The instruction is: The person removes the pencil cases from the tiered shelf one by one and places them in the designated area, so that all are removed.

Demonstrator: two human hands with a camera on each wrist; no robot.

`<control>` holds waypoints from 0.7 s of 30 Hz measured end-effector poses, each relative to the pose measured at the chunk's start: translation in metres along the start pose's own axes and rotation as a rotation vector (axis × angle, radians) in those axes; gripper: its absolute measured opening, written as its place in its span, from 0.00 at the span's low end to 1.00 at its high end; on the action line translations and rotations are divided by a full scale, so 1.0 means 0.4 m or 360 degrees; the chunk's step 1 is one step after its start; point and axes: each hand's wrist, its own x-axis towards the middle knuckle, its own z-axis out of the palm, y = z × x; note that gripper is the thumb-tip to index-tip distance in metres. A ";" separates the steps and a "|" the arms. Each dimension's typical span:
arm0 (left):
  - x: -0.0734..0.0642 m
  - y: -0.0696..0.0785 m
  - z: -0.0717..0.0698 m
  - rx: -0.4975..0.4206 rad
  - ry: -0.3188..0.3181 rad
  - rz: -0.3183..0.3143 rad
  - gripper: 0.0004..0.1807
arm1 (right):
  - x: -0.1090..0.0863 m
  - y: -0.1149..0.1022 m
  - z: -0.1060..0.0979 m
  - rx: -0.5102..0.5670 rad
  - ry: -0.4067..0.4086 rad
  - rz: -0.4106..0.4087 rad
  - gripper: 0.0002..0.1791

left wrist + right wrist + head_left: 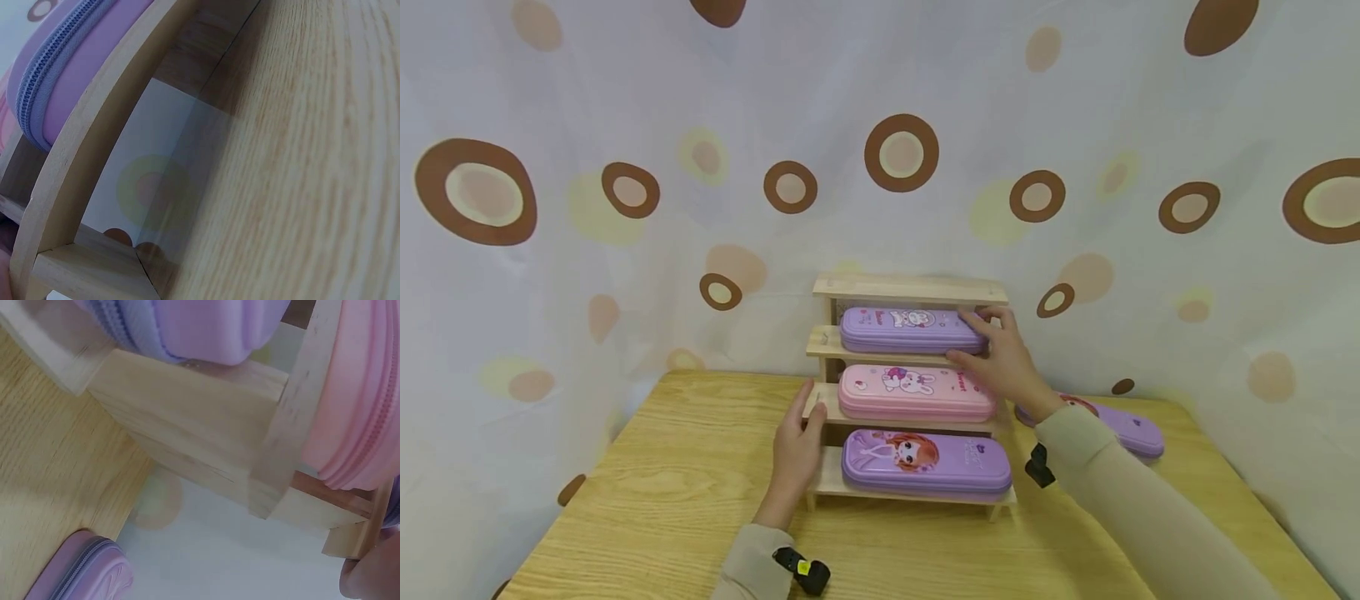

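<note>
Head view: pink case (910, 398) and lower purple case (925, 465) sit on steps below; another purple case (1138, 433) lies on the bench (662, 475), partly behind my right sleeve (1138, 500). Hands apart: right hand (1006, 358) pinches the right end of the upper purple case (902, 331), second step down; left hand (796, 446), fingers straight, touches the shelf's (910, 287) left edge. Spotted cloth (842, 75) close behind; bench runs left to its edge.

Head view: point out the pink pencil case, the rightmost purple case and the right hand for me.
Pink pencil case (917, 395): head view, middle of its lid.
Rightmost purple case (1126, 424): head view, uncovered right part of its lid.
Right hand (1006, 358): head view, back of the hand.
</note>
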 end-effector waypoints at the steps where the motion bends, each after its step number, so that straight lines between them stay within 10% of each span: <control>1: 0.000 0.001 -0.001 -0.0003 0.0001 -0.0002 0.27 | 0.001 -0.001 0.000 0.0003 0.0011 -0.0007 0.40; 21: 0.000 0.006 -0.005 -0.0025 -0.0028 -0.0005 0.27 | -0.032 0.008 0.000 0.0247 0.0102 0.0090 0.37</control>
